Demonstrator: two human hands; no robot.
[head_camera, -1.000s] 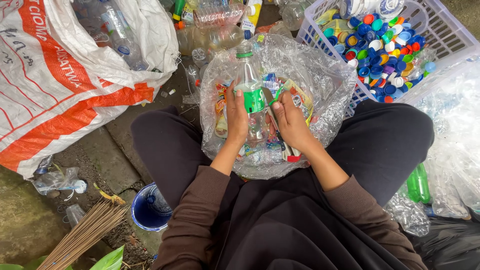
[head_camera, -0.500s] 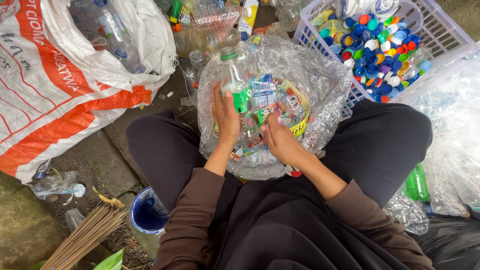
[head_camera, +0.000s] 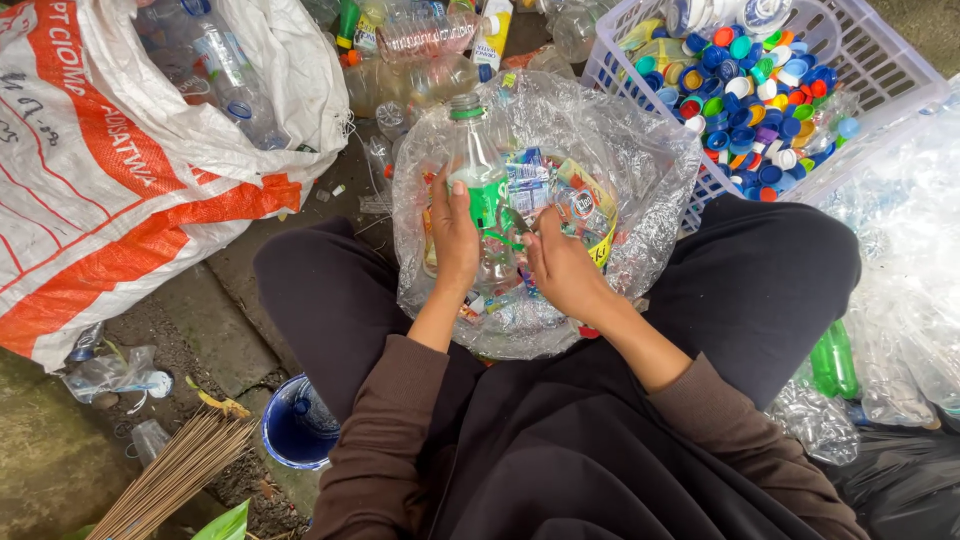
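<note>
Left hand (head_camera: 455, 235): fingers wrapped around the body of a clear bottle (head_camera: 478, 180), thumb on the near side, grip closed on it. Bottle upright, slightly tilted, green neck ring at top, no cap visible, green label (head_camera: 487, 205) partly loose.

Right hand (head_camera: 565, 270): fingers curled narrow, tips at the edge of the green label, pinching it where it meets the bottle; exact contact partly hidden by the fingers.

Bottle sits over the middle of a clear plastic bag (head_camera: 640, 160) resting on the lap. Bag holds torn labels (head_camera: 570, 200), mixed colours, gathered toward its centre and right side.

Beyond the bag's far right rim: white basket (head_camera: 880, 60), full of caps (head_camera: 760, 110), blue, red, green, white. Beyond its far left rim: more clear bottles (head_camera: 420, 60) lying on the ground. Left of those: large white-and-orange sack (head_camera: 110, 200), bottles inside its open mouth. Near left knee: blue tub (head_camera: 280, 435); broom bristles (head_camera: 170, 480) beside it.
</note>
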